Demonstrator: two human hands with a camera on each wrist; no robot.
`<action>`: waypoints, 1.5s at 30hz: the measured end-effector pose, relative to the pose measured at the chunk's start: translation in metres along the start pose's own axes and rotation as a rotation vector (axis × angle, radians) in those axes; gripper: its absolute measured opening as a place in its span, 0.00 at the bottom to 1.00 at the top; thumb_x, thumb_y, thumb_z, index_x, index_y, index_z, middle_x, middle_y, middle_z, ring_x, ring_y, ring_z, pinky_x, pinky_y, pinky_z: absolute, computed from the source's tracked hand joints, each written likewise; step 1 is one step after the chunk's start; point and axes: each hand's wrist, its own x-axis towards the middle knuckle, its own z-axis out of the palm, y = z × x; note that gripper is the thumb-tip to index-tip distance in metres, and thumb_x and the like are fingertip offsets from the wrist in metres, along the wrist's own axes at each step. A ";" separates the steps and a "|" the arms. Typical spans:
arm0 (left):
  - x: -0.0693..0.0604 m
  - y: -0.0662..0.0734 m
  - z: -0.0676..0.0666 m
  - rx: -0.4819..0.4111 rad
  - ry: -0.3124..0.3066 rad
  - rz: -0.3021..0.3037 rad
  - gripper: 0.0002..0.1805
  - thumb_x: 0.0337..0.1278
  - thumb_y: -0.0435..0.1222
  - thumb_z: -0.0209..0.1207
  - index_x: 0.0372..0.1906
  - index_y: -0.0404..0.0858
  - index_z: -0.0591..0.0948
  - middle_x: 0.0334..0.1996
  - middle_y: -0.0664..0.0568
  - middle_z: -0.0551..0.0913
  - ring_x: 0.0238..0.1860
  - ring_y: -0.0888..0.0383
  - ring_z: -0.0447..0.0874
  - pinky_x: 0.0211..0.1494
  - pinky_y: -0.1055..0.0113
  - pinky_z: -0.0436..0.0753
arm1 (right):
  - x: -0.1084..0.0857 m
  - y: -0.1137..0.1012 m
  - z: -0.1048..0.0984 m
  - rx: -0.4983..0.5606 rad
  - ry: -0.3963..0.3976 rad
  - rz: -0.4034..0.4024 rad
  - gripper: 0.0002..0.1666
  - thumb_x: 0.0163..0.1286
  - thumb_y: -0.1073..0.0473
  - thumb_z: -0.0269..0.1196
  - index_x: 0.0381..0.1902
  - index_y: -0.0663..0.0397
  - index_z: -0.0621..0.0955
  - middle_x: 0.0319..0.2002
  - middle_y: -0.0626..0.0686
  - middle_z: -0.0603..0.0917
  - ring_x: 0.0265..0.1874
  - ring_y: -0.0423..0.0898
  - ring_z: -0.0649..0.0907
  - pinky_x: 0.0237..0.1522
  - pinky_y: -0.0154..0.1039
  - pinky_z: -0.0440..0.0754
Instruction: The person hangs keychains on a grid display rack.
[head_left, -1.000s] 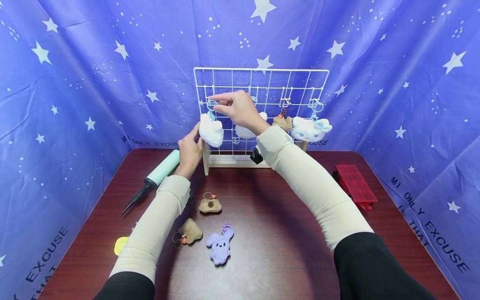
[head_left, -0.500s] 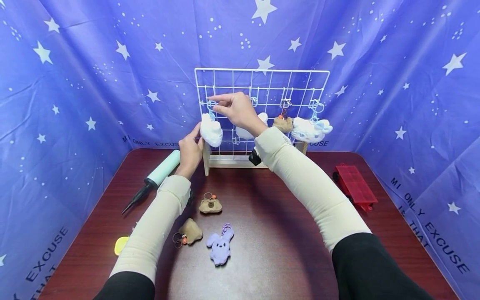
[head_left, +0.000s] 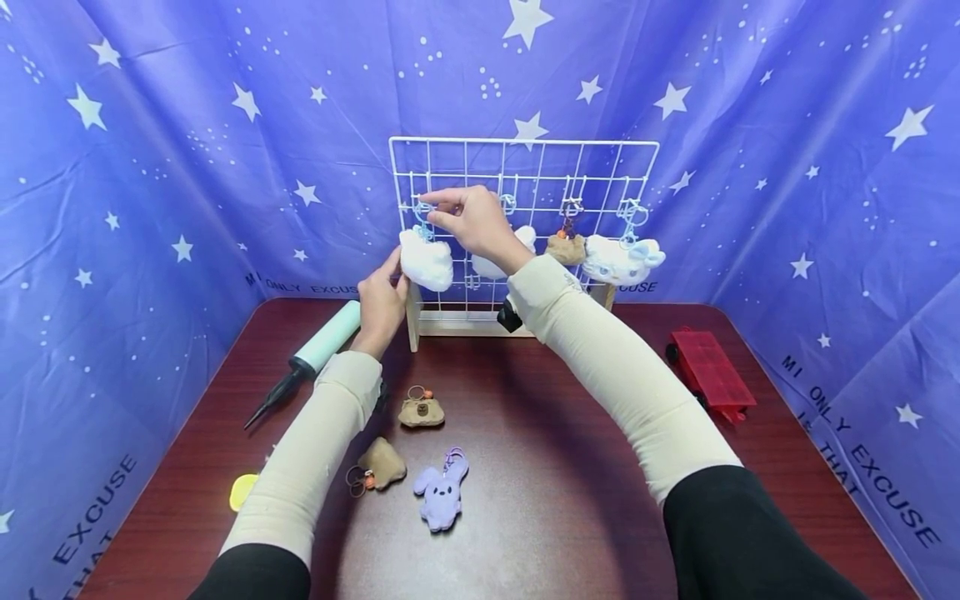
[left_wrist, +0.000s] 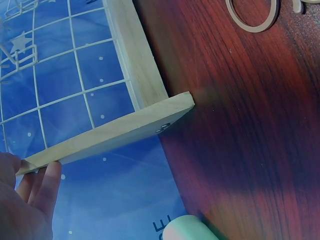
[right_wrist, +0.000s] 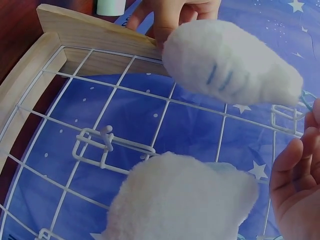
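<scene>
My left hand (head_left: 382,298) grips the wooden side post (left_wrist: 107,129) of a white wire grid rack (head_left: 525,138), thumb on one side and fingers on the other in the left wrist view. At the rack's upper left, my right hand (head_left: 480,218) pinches the light-blue ring of a white plush keychain (head_left: 427,262). The plush dangles below those fingers, in front of the grid. Whether its ring sits on a hook cannot be made out. Right of it hang another white plush (right_wrist: 180,200), partly behind my right wrist, a brown plush (head_left: 567,248) and a white plush with a blue bow (head_left: 618,258).
On the table lie two brown plush keychains, one upper (head_left: 422,412) and one lower (head_left: 383,462), and a purple plush keychain (head_left: 440,500). A mint-green pump (head_left: 326,340) lies at left, near a yellow item (head_left: 242,492). A red box (head_left: 711,371) is at right.
The white plush under my right hand has turned and swung slightly to the right, showing a broader side. Both hands have stayed almost still.
</scene>
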 end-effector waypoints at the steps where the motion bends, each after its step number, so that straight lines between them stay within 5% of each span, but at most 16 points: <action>1: 0.000 0.000 0.000 0.001 -0.001 0.000 0.28 0.67 0.34 0.62 0.70 0.52 0.77 0.55 0.41 0.87 0.53 0.41 0.88 0.61 0.48 0.83 | 0.000 0.000 0.000 0.006 0.002 0.005 0.16 0.70 0.57 0.68 0.55 0.46 0.88 0.40 0.52 0.92 0.30 0.41 0.81 0.29 0.31 0.74; 12: -0.001 0.001 0.001 -0.006 -0.004 -0.035 0.26 0.66 0.36 0.62 0.69 0.50 0.78 0.55 0.43 0.87 0.54 0.40 0.87 0.61 0.48 0.83 | -0.014 0.001 -0.010 0.073 0.001 0.071 0.16 0.71 0.57 0.67 0.54 0.50 0.88 0.44 0.52 0.91 0.31 0.42 0.83 0.28 0.32 0.75; 19: -0.001 -0.001 -0.008 -0.010 -0.003 -0.073 0.26 0.63 0.35 0.63 0.65 0.54 0.81 0.53 0.45 0.88 0.54 0.40 0.87 0.58 0.47 0.83 | -0.031 0.000 -0.017 0.090 -0.023 0.036 0.16 0.70 0.56 0.67 0.54 0.51 0.88 0.45 0.52 0.91 0.35 0.46 0.86 0.35 0.32 0.79; 26: -0.002 -0.006 -0.018 -0.055 -0.024 -0.091 0.29 0.65 0.36 0.64 0.70 0.52 0.76 0.55 0.45 0.87 0.53 0.44 0.89 0.60 0.51 0.84 | -0.057 0.009 -0.028 0.059 -0.061 0.055 0.17 0.71 0.54 0.66 0.55 0.47 0.87 0.42 0.52 0.91 0.32 0.43 0.86 0.31 0.34 0.79; 37: -0.011 -0.010 -0.045 -0.035 -0.112 -0.085 0.28 0.63 0.40 0.67 0.69 0.47 0.78 0.55 0.44 0.88 0.52 0.43 0.89 0.61 0.49 0.82 | -0.101 0.047 -0.046 0.041 -0.096 0.100 0.18 0.71 0.55 0.66 0.57 0.51 0.86 0.42 0.55 0.90 0.35 0.46 0.85 0.36 0.33 0.80; 45: -0.028 -0.011 -0.067 0.019 -0.275 -0.069 0.28 0.65 0.44 0.66 0.69 0.46 0.78 0.57 0.44 0.87 0.56 0.42 0.87 0.62 0.46 0.81 | -0.139 0.078 -0.055 -0.013 -0.070 0.113 0.17 0.71 0.55 0.67 0.55 0.52 0.87 0.32 0.53 0.88 0.27 0.42 0.79 0.28 0.32 0.76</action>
